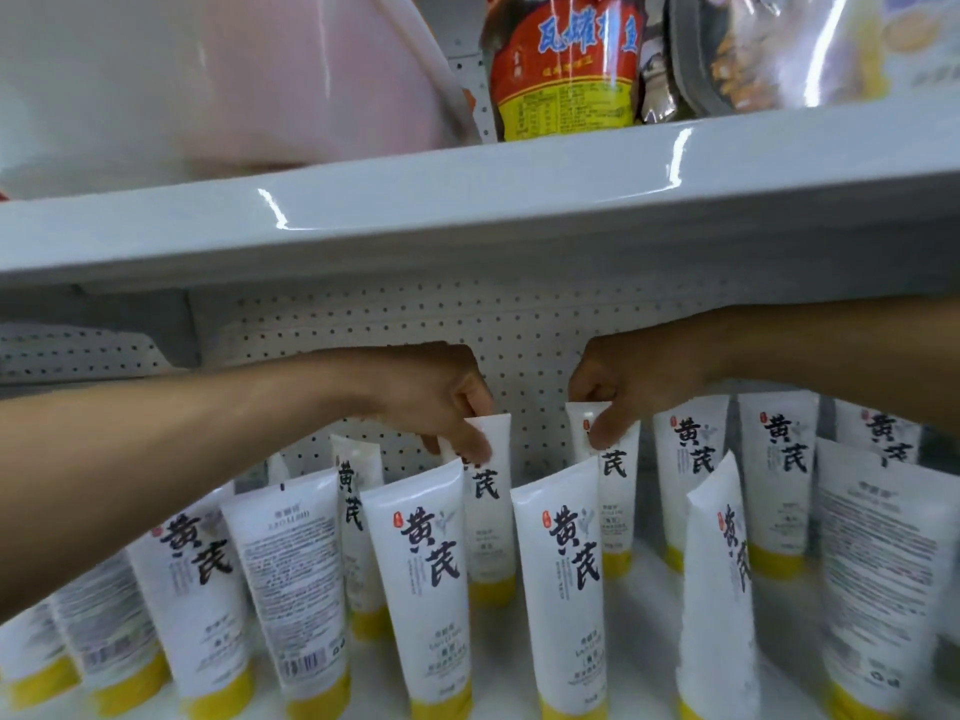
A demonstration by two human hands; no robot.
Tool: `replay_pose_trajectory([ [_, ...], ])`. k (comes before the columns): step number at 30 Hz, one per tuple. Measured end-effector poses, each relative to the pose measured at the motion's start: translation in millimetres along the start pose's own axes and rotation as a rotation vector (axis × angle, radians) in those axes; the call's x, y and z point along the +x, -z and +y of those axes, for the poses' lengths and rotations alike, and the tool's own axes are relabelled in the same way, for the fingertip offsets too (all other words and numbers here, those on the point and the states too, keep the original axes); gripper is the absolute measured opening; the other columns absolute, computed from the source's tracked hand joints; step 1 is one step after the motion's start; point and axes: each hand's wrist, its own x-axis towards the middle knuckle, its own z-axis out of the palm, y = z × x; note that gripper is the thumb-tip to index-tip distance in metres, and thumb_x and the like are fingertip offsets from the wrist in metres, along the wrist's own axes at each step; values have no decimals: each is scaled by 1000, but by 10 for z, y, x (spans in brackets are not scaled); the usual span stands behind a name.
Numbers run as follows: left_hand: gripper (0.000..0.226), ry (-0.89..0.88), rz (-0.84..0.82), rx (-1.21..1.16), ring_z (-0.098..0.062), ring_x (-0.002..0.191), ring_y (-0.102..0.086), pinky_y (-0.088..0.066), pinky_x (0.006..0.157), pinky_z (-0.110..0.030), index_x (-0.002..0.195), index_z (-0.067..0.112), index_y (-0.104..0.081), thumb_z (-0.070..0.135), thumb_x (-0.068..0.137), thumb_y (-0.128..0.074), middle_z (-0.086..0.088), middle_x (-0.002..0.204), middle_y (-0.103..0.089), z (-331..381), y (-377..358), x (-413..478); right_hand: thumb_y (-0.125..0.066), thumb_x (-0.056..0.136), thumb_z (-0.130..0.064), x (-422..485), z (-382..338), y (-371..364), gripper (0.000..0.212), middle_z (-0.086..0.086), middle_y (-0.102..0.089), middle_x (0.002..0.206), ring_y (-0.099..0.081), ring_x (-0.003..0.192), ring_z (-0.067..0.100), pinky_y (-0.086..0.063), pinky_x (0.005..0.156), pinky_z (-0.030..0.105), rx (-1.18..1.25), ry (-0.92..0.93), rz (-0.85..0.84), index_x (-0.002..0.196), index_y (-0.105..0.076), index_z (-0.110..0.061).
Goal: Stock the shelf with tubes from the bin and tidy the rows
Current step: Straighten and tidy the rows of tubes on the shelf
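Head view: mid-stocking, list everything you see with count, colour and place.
white plastic tubes with yellow caps: about fifteen, standing cap-down on the lower shelf, some back-facing
grey metal upper shelf: one, across the top
white perforated back panel: one, behind the tubes
red-and-yellow food packet: one, on the upper shelf
glossy dark packets: roughly two, right of it
blurred pink object: one, upper left
left hand: pinch grip on the centre-left rear tube
right hand: pinch grip on the centre-right rear tube

黄芪 on white tubes (426, 553), 瓦罐 on red packet (563, 70)
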Motion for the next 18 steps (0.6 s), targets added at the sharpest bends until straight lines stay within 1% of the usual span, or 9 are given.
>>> replay_pose_trajectory([
  [2, 21, -24, 51, 28, -6, 87, -71, -60, 82, -33, 104, 17, -75, 23, 84, -74, 8, 97, -75, 28, -37, 110, -70, 85, -31, 21, 7, -33, 20, -7, -72, 80, -60, 61, -1, -49, 60, 16, 21, -16, -1, 94, -72, -13],
  [4, 24, -37, 81, 51, -8, 89, -71, -60, 82, -33, 106, 15, -74, 23, 84, -74, 5, 100, -75, 70, -69, 219, -71, 84, -31, 27, 15, -65, 21, -7, -74, 87, -65, 71, 2, -53, 71, 19, 37, -28, 6, 96, -73, -14],
  [7, 26, -48, 96, 49, -10, 89, -71, -60, 79, -32, 108, 13, -73, 22, 84, -74, 2, 103, -75, 117, -94, 343, -70, 85, -33, 28, 12, -92, 23, -10, -73, 93, -66, 79, 3, -53, 79, 20, 21, -32, 25, 100, -72, -16],
  [8, 27, -49, 94, 42, -11, 90, -71, -60, 79, -32, 109, 13, -73, 22, 84, -74, 1, 104, -74, 125, -98, 372, -69, 85, -32, 29, 12, -91, 22, -10, -73, 91, -66, 78, 3, -54, 78, 20, 16, -29, 28, 99, -72, -15],
  [10, 28, -51, 85, 24, -13, 92, -71, -60, 79, -33, 111, 12, -72, 20, 84, -73, -1, 106, -74, 129, -104, 413, -69, 86, -30, 30, 18, -85, 19, -10, -72, 83, -65, 69, 1, -53, 69, 18, 45, -13, 22, 95, -72, -13],
  [12, 29, -53, 78, 14, -13, 93, -71, -60, 80, -33, 111, 11, -71, 20, 84, -73, -1, 107, -74, 125, -102, 427, -69, 86, -28, 32, 29, -82, 19, -9, -72, 81, -63, 65, 0, -52, 64, 16, 69, 3, 17, 94, -72, -11],
  [14, 29, -58, 73, 13, -13, 93, -71, -60, 80, -33, 112, 11, -71, 20, 84, -73, -1, 107, -74, 124, -98, 432, -68, 87, -26, 36, 38, -84, 21, -7, -72, 81, -61, 61, -2, -47, 58, 11, 77, 10, 17, 95, -72, -8],
  [16, 30, -58, 68, 11, -13, 93, -71, -60, 80, -33, 113, 10, -71, 20, 84, -73, -1, 107, -74, 129, -95, 428, -68, 87, -27, 43, 50, -86, 22, -5, -73, 85, -62, 65, -1, -47, 60, 10, 79, 14, 18, 96, -72, -7],
  [18, 31, -55, 67, 9, -13, 94, -71, -60, 80, -32, 113, 10, -71, 20, 84, -73, -2, 108, -73, 134, -93, 427, -69, 86, -28, 44, 57, -89, 21, -5, -74, 86, -64, 69, 3, -49, 65, 15, 81, 22, 19, 96, -72, -10],
])
